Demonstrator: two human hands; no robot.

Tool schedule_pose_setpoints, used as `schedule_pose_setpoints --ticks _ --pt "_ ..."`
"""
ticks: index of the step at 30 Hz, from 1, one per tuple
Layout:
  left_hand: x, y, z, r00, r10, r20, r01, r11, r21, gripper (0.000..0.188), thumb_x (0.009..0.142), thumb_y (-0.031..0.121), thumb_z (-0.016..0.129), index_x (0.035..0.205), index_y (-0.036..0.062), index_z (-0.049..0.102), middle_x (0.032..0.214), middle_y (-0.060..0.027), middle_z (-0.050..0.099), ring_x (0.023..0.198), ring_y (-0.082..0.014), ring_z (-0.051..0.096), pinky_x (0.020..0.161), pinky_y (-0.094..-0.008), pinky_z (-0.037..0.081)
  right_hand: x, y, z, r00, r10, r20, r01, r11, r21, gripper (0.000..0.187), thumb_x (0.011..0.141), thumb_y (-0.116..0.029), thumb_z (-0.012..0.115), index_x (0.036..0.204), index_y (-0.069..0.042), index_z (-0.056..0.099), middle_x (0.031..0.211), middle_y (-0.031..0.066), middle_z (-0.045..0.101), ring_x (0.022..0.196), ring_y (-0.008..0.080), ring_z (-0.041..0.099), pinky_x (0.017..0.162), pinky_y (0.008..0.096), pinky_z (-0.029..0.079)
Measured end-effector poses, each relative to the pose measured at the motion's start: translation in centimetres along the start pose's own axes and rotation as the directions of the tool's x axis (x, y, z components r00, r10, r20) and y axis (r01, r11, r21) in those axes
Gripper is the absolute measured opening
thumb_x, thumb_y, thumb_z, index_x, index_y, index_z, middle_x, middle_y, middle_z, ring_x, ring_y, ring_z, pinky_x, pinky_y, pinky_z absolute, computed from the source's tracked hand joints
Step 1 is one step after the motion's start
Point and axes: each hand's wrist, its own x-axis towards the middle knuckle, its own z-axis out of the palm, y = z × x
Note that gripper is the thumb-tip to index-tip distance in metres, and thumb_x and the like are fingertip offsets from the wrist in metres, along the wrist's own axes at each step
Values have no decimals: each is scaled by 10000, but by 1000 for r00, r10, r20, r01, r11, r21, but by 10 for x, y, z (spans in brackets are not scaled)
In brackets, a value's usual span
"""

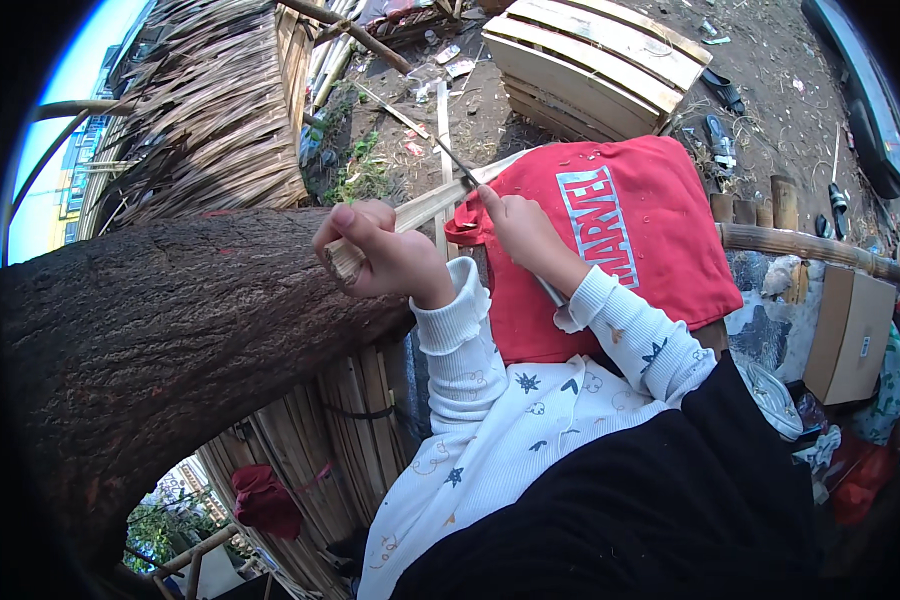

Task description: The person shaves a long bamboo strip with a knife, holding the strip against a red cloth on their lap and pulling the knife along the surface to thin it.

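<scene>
My left hand is closed in a fist around one end of a pale split bamboo strip. The strip slants up and away to the right, over the edge of a red cloth spread in front of me. Closed around a knife, my right hand rests just above that cloth. The dark, narrow blade crosses the strip and appears to touch it. Behind the wrist, the tail of the handle sticks out. Pale shavings lie scattered on the cloth.
A thick tree trunk runs along my left, with thatch beyond it. Upright slats and a maroon cloth are below. Ahead stands a wooden crate; at right are a bamboo pole, cardboard box and sandals.
</scene>
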Motion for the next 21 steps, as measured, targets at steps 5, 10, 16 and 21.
schedule_pose_setpoints --ticks 5,10,16,21 --pt "4 -4 -19 999 -25 29 26 999 -47 360 928 240 494 650 124 299 464 56 275 397 -37 240 387 -208 197 -3 -15 -1 995 1 103 -8 998 67 584 945 -424 336 630 43 490 569 227 504 579 381 529 554 450 389" --pt "5 -2 -9 999 -43 13 44 993 -108 381 937 255 472 635 126 279 472 53 244 399 -43 216 389 -207 186 -15 -12 8 990 -139 1 137 976 167 557 945 -412 348 644 34 494 597 207 525 595 368 541 572 444 399" --pt "7 -1 -10 984 -167 -65 165 986 -24 523 910 397 494 551 160 195 485 47 186 435 -69 179 444 -243 161 5 9 8 993 -77 92 81 996 -35 525 942 -401 361 694 36 513 609 220 556 586 372 555 539 466 431" --pt "15 -2 -10 988 -140 -63 140 990 -13 522 920 386 473 542 160 192 483 47 198 432 -74 184 446 -249 197 -22 -17 12 999 11 53 -9 999 -35 511 934 -410 380 753 33 560 621 227 565 609 395 568 548 482 434"
